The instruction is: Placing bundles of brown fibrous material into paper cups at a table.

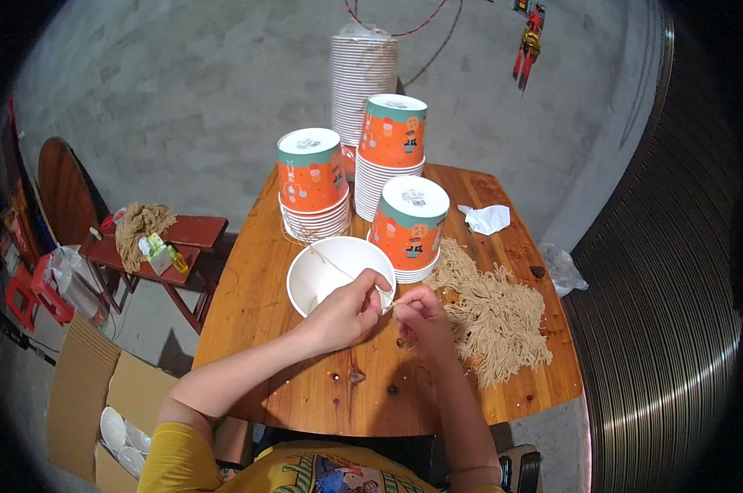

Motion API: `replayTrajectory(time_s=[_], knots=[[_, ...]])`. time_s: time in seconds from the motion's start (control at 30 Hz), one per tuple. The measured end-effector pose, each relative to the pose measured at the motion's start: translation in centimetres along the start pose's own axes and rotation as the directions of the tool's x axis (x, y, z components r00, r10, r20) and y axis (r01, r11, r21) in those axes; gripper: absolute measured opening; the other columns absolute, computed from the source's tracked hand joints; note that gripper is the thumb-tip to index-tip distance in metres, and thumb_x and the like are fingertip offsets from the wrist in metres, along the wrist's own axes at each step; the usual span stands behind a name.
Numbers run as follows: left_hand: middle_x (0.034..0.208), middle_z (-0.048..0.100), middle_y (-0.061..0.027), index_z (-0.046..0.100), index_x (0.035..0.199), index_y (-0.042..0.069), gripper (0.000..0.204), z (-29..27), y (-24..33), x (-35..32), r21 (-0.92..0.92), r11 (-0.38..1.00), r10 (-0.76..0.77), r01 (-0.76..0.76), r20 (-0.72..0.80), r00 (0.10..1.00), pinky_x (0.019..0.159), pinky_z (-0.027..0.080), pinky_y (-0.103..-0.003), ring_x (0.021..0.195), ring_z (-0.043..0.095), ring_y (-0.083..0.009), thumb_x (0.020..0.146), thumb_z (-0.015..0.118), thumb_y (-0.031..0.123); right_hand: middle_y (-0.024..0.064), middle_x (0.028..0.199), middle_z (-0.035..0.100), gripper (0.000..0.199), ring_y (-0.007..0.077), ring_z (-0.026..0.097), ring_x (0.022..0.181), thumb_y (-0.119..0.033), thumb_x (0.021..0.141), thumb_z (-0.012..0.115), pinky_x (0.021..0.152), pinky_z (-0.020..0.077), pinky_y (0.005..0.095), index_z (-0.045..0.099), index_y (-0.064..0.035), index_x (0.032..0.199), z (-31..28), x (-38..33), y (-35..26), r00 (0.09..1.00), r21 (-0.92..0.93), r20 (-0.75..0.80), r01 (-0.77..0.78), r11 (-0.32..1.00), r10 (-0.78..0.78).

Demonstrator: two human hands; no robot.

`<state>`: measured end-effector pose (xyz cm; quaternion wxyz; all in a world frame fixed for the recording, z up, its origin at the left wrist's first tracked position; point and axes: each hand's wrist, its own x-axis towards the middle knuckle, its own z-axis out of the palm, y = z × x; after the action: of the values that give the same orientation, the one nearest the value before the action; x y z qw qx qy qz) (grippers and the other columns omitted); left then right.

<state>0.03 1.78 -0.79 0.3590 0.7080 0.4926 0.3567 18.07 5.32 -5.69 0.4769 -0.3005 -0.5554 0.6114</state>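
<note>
Our left hand (347, 314) comes in from the lower left with the arm bent, and it rests on the near rim of a white paper cup (339, 274). Its fingers are curled tight and pinch a thin tan string (332, 263) that runs across the open cup. Our right hand (423, 316) sits just beside it, fingers also pinched shut on the string's end. The cup lies on the brown wooden surface (264, 296), in front of us.

Behind the cup stand three stacks of upside-down orange cups (312, 174) with green bands and white bottoms. A tall white stack (361, 74) stands further back. A heap of tan strings (494, 316) lies right of our hands. A crumpled white paper (488, 218) sits beyond it.
</note>
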Motion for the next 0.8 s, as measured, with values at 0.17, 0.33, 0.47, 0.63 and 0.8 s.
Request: replayTrajectory(time_s=[0.17,0.33,0.47,0.63,0.8], knots=[[0.078,0.055,-0.0079,0.045,0.108,0.004,0.021,0.2,-0.5,-0.1,0.012,0.995,0.104,-0.104,-0.049,0.993,0.060,0.047,-0.033,0.065,0.059,-0.0197,0.088,0.050,0.000,-0.0035,0.067,0.050,0.010,0.0056,0.048,0.055,-0.010,0.089,0.061,0.046,0.0360,0.0197,0.053,-0.0121,0.094,-0.5,0.0,0.2,0.999,0.136,0.029,-0.021,0.990,0.018],[0.080,0.055,-0.0101,0.044,0.107,0.003,0.021,0.4,-0.3,-0.2,0.041,0.988,0.153,-0.151,-0.047,0.987,0.063,0.047,-0.035,0.071,0.060,-0.0246,0.088,0.051,0.002,-0.0038,0.070,0.050,0.011,0.0061,0.047,0.057,-0.014,0.091,0.062,0.048,0.0364,0.0199,0.052,-0.0136,0.096,-0.4,-0.1,0.0,0.999,0.153,0.012,-0.041,0.987,0.040],[0.079,0.056,-0.0128,0.043,0.108,0.003,0.023,0.6,0.1,0.0,0.069,0.988,0.137,-0.137,0.001,0.991,0.066,0.047,-0.036,0.075,0.060,-0.0291,0.087,0.053,0.004,-0.0040,0.069,0.050,0.010,0.0059,0.047,0.058,-0.015,0.092,0.061,0.048,0.0367,0.0201,0.052,-0.0137,0.097,-0.8,-0.2,1.2,0.999,0.290,0.028,-0.042,0.956,0.036],[0.080,0.059,-0.0155,0.045,0.109,0.004,0.028,0.2,0.1,-1.6,0.198,0.971,0.124,-0.131,0.048,0.991,0.069,0.047,-0.042,0.079,0.061,-0.0332,0.088,0.060,0.014,-0.0035,0.070,0.051,0.009,0.0057,0.047,0.057,-0.015,0.093,0.060,0.048,0.0363,0.0202,0.052,-0.0119,0.095,-0.3,-0.6,-0.9,0.997,0.060,-0.044,-0.063,0.996,0.065],[0.086,0.061,-0.0162,0.053,0.094,0.003,0.020,-0.6,-0.3,-2.4,0.445,0.862,0.229,-0.242,0.084,0.970,0.073,0.047,-0.046,0.085,0.060,-0.0368,0.086,0.064,0.019,-0.0037,0.075,0.055,0.010,0.0041,0.048,0.061,-0.016,0.094,0.058,0.054,0.0388,0.0193,0.057,-0.0083,0.099,-1.3,-0.7,-1.8,0.999,-0.109,0.054,-0.004,0.994,0.010]])
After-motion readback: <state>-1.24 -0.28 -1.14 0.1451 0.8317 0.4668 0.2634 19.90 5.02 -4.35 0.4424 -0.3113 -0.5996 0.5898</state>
